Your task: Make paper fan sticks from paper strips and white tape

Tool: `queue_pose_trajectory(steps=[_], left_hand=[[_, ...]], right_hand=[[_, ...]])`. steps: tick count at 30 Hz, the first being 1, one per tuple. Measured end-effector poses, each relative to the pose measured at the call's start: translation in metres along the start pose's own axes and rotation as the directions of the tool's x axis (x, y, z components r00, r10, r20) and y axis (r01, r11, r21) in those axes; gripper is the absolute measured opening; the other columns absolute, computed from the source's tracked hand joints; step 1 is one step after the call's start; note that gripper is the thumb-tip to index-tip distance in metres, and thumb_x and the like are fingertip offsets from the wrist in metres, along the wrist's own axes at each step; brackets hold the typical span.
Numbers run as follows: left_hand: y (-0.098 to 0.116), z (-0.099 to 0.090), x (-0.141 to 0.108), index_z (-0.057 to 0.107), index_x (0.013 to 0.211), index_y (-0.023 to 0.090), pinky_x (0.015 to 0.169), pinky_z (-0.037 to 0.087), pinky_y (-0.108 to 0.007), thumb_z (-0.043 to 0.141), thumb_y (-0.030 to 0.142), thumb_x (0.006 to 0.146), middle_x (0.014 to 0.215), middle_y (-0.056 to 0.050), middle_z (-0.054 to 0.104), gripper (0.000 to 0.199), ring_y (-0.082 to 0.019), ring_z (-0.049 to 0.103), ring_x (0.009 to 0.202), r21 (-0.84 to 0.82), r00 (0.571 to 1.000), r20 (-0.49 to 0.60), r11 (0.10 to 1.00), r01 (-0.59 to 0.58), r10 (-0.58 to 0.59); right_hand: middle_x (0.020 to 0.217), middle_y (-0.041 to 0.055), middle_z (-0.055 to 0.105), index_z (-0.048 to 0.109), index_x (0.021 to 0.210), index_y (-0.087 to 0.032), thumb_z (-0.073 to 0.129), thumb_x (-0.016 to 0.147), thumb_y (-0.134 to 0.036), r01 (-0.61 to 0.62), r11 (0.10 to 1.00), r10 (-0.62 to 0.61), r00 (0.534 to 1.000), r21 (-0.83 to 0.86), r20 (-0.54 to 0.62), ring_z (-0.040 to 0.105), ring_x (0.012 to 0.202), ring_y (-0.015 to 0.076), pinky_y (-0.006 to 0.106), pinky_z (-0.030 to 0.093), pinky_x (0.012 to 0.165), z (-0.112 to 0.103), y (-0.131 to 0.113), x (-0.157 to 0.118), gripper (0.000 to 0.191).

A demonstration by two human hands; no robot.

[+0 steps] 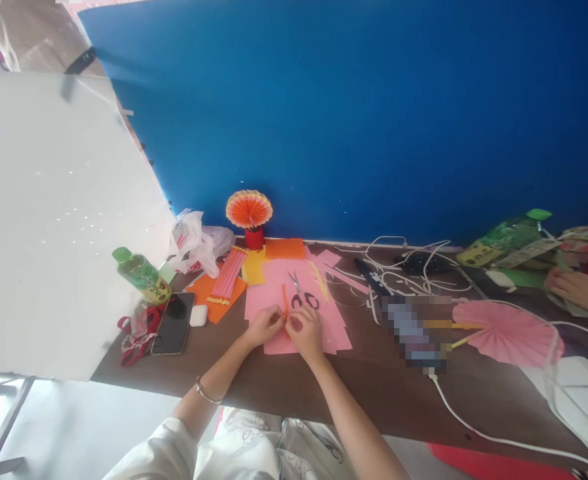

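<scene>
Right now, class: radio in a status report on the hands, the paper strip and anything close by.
Left hand and right hand together, fingers pinching orange paper strip. Strip over pink sheets. Scissors lying just beyond the hands, untouched.

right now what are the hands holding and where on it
Both the left hand and the right hand pinch the near, lower end of a narrow orange paper strip over the pink paper.

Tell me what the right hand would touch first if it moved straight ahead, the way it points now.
Probably the scissors, lying on the pink paper just beyond the right hand. Depth is hard to judge, so this is a guess.
</scene>
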State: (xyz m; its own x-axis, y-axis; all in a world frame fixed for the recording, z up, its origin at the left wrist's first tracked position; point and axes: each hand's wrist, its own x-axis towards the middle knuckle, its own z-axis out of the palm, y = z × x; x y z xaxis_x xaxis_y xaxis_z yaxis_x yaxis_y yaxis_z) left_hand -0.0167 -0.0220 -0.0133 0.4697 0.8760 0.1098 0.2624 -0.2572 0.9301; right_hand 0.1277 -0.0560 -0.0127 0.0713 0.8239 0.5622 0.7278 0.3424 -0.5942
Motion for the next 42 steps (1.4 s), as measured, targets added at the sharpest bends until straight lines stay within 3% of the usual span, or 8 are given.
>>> queue_pose_trajectory(steps=[12, 18, 26, 31, 32, 35, 39, 42], left_hand=[[0.004, 0.002, 0.001, 0.049, 0.068, 0.017, 0.058, 0.037, -0.022, 0.047, 0.028, 0.079, 0.065, 0.002, 0.054, 0.015, -0.010, 0.047, 0.059, 0.023, 1.000, 0.002, 1.000, 0.002, -0.002], [0.005, -0.004, -0.002, 0.047, 0.067, 0.016, 0.054, 0.036, -0.021, 0.047, 0.024, 0.076, 0.063, 0.003, 0.051, 0.013, -0.008, 0.044, 0.055, -0.005, 0.999, 0.002, 0.999, 0.039, -0.039], [0.014, -0.006, -0.005, 0.048, 0.069, 0.016, 0.053, 0.038, -0.020, 0.044, 0.031, 0.080, 0.062, 0.002, 0.050, 0.019, -0.008, 0.046, 0.055, -0.010, 0.995, -0.090, 0.999, 0.038, -0.039], [0.011, -0.040, -0.003, 0.050, 0.075, 0.016, 0.058, 0.039, -0.021, 0.039, 0.030, 0.083, 0.066, 0.001, 0.053, 0.020, -0.010, 0.048, 0.059, 0.104, 0.963, -0.265, 0.991, 0.081, -0.051], [0.009, -0.050, -0.001, 0.052, 0.078, 0.016, 0.058, 0.039, -0.021, 0.037, 0.032, 0.084, 0.067, 0.001, 0.054, 0.023, -0.010, 0.050, 0.059, 0.235, 0.948, -0.307, 0.960, 0.156, -0.079], [0.001, -0.074, 0.003, 0.057, 0.075, 0.014, 0.057, 0.038, -0.022, 0.041, 0.034, 0.082, 0.065, -0.001, 0.057, 0.026, -0.012, 0.051, 0.060, 0.336, 0.939, -0.322, 0.912, 0.235, -0.124], [-0.004, -0.084, 0.003, 0.060, 0.063, 0.014, 0.056, 0.037, -0.022, 0.046, 0.038, 0.080, 0.058, -0.001, 0.056, 0.032, -0.014, 0.052, 0.059, 0.451, 0.937, -0.301, 0.839, 0.304, -0.178], [0.000, -0.087, 0.001, 0.061, 0.065, 0.014, 0.057, 0.036, -0.024, 0.042, 0.040, 0.083, 0.064, -0.004, 0.059, 0.037, -0.015, 0.053, 0.061, 0.535, 0.906, -0.367, 0.750, 0.390, -0.209]], right_hand=[[0.078, 0.0048, 0.068, 0.062, 0.064, -0.022, 0.056, 0.070, -0.020, -0.070, 0.994, 0.069, 0.997, -0.088, -0.021, 0.057, 0.087, 0.0253, 0.041, 0.036, 0.083, 0.003, 0.000, -0.003, 0.009], [0.071, 0.0056, 0.066, 0.056, 0.060, -0.020, 0.052, 0.070, -0.019, -0.102, 0.993, 0.087, 0.971, -0.056, -0.223, 0.061, 0.083, 0.0249, 0.035, 0.043, 0.069, -0.002, 0.011, 0.002, 0.011], [0.074, 0.0051, 0.067, 0.059, 0.066, -0.020, 0.059, 0.076, -0.027, -0.071, 0.997, 0.074, 0.969, 0.023, -0.234, 0.062, 0.092, 0.0249, 0.039, 0.044, 0.080, -0.009, 0.013, 0.004, 0.012], [0.086, 0.0092, 0.067, 0.063, 0.073, -0.018, 0.056, 0.078, -0.031, -0.184, 0.971, 0.212, 0.958, 0.155, -0.193, 0.061, 0.093, 0.0235, 0.040, 0.046, 0.082, -0.014, 0.024, 0.003, 0.015], [0.088, 0.0101, 0.067, 0.063, 0.074, -0.018, 0.056, 0.078, -0.032, -0.208, 0.963, 0.238, 0.954, 0.171, -0.180, 0.060, 0.094, 0.0235, 0.040, 0.046, 0.082, -0.014, 0.024, 0.003, 0.016], [0.093, 0.0123, 0.066, 0.063, 0.075, -0.017, 0.053, 0.080, -0.033, -0.246, 0.952, 0.273, 0.951, 0.182, -0.142, 0.060, 0.096, 0.0241, 0.040, 0.046, 0.082, -0.012, 0.023, 0.002, 0.019], [0.090, 0.0120, 0.065, 0.062, 0.075, -0.017, 0.051, 0.080, -0.031, -0.229, 0.960, 0.246, 0.964, 0.161, -0.100, 0.058, 0.099, 0.0255, 0.041, 0.046, 0.081, -0.011, 0.020, 0.003, 0.019], [0.089, 0.0110, 0.065, 0.061, 0.076, -0.018, 0.050, 0.080, -0.027, -0.183, 0.977, 0.194, 0.977, 0.112, -0.095, 0.057, 0.100, 0.0256, 0.041, 0.044, 0.084, -0.012, 0.020, 0.003, 0.016]])
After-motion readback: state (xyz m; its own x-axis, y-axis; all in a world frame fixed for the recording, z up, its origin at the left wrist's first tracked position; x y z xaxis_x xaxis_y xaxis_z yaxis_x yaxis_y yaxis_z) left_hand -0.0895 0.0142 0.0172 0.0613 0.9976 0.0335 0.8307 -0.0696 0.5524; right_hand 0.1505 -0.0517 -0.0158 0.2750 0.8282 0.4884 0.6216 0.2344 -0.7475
